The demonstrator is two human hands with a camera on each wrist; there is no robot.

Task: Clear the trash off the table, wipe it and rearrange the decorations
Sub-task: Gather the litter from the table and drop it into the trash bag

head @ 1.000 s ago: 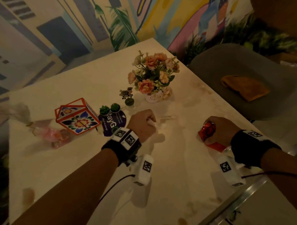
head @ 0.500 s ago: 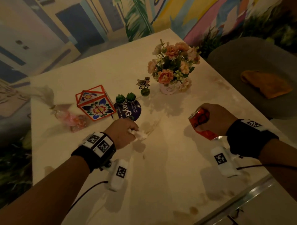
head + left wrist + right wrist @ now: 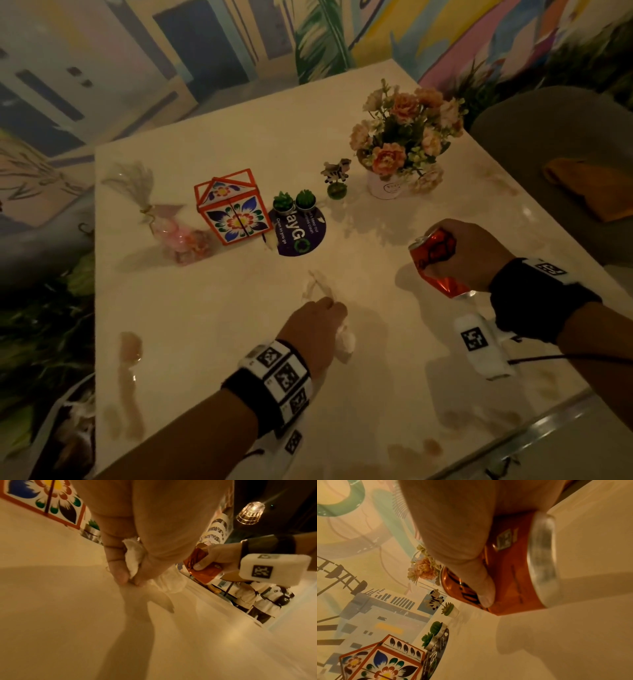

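the left hand (image 3: 317, 327) pinches a crumpled tissue (image 3: 133, 555) low over the surface (image 3: 212, 318); the right hand (image 3: 471, 255) grips a tilted red can (image 3: 434, 262). keep the can's opening up, gather the scrap (image 3: 317, 286) just ahead, then bin everything.

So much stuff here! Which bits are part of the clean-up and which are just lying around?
Part of the job:
- red can, gripped by the right hand
- white tissue, held in the left hand
- table
- flower pot, patterned box, two mini cacti, zebra figure

Just lying about:
- orange cloth on the chair
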